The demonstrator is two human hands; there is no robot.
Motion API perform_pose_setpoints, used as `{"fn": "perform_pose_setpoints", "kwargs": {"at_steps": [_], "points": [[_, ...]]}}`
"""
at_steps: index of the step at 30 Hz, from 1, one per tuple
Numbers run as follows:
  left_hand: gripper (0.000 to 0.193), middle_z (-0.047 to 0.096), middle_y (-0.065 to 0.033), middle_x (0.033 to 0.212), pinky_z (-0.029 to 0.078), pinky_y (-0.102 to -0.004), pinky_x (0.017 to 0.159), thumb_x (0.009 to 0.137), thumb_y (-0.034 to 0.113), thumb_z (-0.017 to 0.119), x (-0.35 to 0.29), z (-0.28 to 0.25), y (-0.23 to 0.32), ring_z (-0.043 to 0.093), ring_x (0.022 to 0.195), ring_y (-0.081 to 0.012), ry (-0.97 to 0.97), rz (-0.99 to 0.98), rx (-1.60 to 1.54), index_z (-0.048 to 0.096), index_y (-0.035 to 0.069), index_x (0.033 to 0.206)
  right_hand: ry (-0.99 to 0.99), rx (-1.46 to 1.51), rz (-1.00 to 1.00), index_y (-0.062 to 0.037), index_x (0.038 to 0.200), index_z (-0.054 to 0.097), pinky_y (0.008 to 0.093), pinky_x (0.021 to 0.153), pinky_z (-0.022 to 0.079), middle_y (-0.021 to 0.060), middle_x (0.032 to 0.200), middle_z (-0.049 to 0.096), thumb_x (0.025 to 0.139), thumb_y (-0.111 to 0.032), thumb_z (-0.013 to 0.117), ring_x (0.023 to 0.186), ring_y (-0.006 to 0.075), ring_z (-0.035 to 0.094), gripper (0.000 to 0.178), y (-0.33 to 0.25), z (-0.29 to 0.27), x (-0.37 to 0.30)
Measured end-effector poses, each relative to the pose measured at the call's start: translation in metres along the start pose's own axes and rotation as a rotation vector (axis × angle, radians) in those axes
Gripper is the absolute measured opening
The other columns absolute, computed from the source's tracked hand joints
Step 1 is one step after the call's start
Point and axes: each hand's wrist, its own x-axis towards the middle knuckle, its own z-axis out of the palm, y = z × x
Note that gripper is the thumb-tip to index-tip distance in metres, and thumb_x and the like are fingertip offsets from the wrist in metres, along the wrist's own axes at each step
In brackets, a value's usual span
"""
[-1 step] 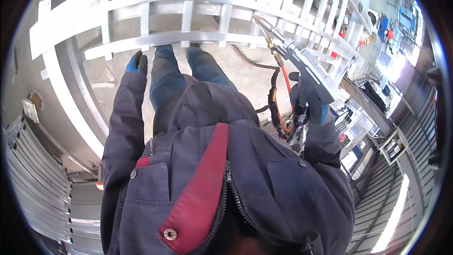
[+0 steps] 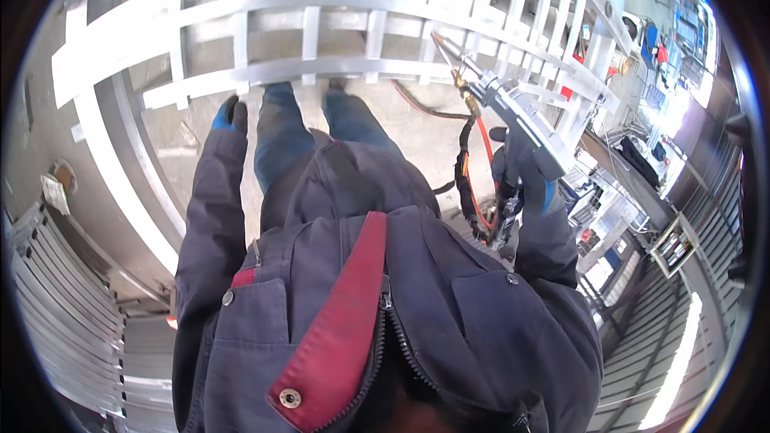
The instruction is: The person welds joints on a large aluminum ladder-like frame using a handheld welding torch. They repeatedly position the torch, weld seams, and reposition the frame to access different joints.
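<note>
My right hand, in a dark glove with a blue cuff, is closed round the grey body of a welding torch. The torch's thin tip points up and left, over the bars of a pale metal frame. Brass fittings and an orange hose show at its front end. My left hand, in a black and blue glove, hangs beside my left leg, just short of the frame's near rail. Nothing shows in it, and its fingers look loosely apart, though partly foreshortened.
A long pale beam runs down the left side. Dark cables hang below the torch and trail over the floor. Ribbed metal panels stand at lower left. A cluttered bench area lies to the right.
The view has shifted slightly against the frame. My left hand sits a little nearer to me, and the torch tip a little lower in the picture. My right hand keeps its hold.
</note>
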Motion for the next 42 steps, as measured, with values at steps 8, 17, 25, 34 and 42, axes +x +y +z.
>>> {"fn": "perform_pose_setpoints", "kwargs": {"at_steps": [8, 17, 25, 34, 42], "points": [[0.052, 0.071, -0.0201, 0.135, 0.049, -0.0413, 0.109, 0.108, 0.045, 0.059, -0.027, 0.059, -0.106, 0.065, 0.128, -0.0311, 0.057, -0.147, 0.264, 0.064, 0.005, 0.141, 0.071, 0.070, -0.040, 0.0068, 0.132, 0.059, 0.0252, 0.057, 0.040, 0.0045, 0.076, 0.063, 0.104, -0.043, 0.068, 0.063, 0.0096, 0.054, 0.058, 0.116, -0.125, -0.078], [0.048, 0.065, -0.0244, 0.140, 0.046, -0.0462, 0.113, 0.106, 0.036, 0.046, -0.060, 0.226, -0.041, 0.063, 0.131, -0.0372, -0.460, 0.019, 1.063, 0.063, 0.011, 0.143, 0.242, 0.103, 0.040, -0.0004, 0.124, 0.068, 0.0295, 0.061, 0.050, 0.0037, 0.084, 0.066, 0.097, -0.014, 0.069, 0.069, 0.0119, 0.061, 0.030, 0.283, -0.205, -0.205], [0.049, 0.065, -0.0239, 0.141, 0.046, -0.0461, 0.114, 0.105, 0.036, 0.046, -0.059, 0.279, 0.098, 0.062, 0.132, -0.0372, -0.431, 0.002, 1.070, 0.062, 0.011, 0.144, 0.302, 0.511, -0.001, 0.0037, 0.132, 0.063, 0.0306, 0.064, 0.052, 0.0082, 0.102, 0.068, 0.097, -0.009, 0.065, 0.073, 0.0145, 0.063, 0.037, 0.312, -0.214, -0.216], [0.049, 0.065, -0.0233, 0.142, 0.046, -0.0460, 0.114, 0.105, 0.036, 0.047, -0.048, 0.278, 0.102, 0.062, 0.133, -0.0371, -0.407, -0.070, 1.016, 0.061, 0.012, 0.145, 0.394, 0.645, -0.167, 0.0038, 0.133, 0.060, 0.0308, 0.064, 0.049, 0.0058, 0.085, 0.066, 0.101, -0.018, 0.062, 0.071, 0.0140, 0.061, 0.038, 0.297, -0.235, -0.130], [0.050, 0.065, -0.0228, 0.143, 0.046, -0.0459, 0.114, 0.105, 0.037, 0.047, -0.042, 0.283, 0.096, 0.061, 0.133, -0.0371, -0.385, -0.139, 0.939, 0.060, 0.012, 0.147, 0.333, 0.592, -0.226, 0.0026, 0.137, 0.059, 0.0307, 0.068, 0.051, 0.0064, 0.086, 0.067, 0.105, -0.041, 0.060, 0.076, 0.0153, 0.063, 0.054, 0.253, -0.264, -0.094]]}}
